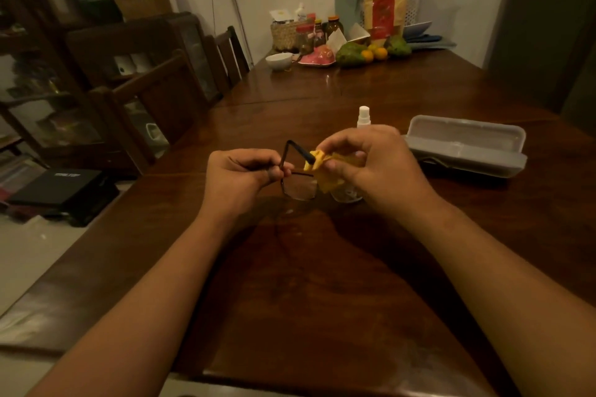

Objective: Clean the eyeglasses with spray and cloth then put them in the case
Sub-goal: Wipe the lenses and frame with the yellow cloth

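My left hand [243, 176] grips the dark-framed eyeglasses [298, 184] by the frame, holding them above the wooden table [322, 284]. One temple arm sticks up and over to the right. My right hand [374, 164] pinches a yellow cloth [322, 171] around the tip of that temple arm. A small spray bottle [363, 116] with a white cap stands just behind my right hand, its lower part hidden. The grey glasses case [464, 145] lies open on the table to the right.
At the table's far end stand a white bowl [279, 60], a woven basket with jars [290, 34], fruit [361, 53] and packets. Wooden chairs [167, 100] line the left edge, with a cabinet [48, 90] behind them.
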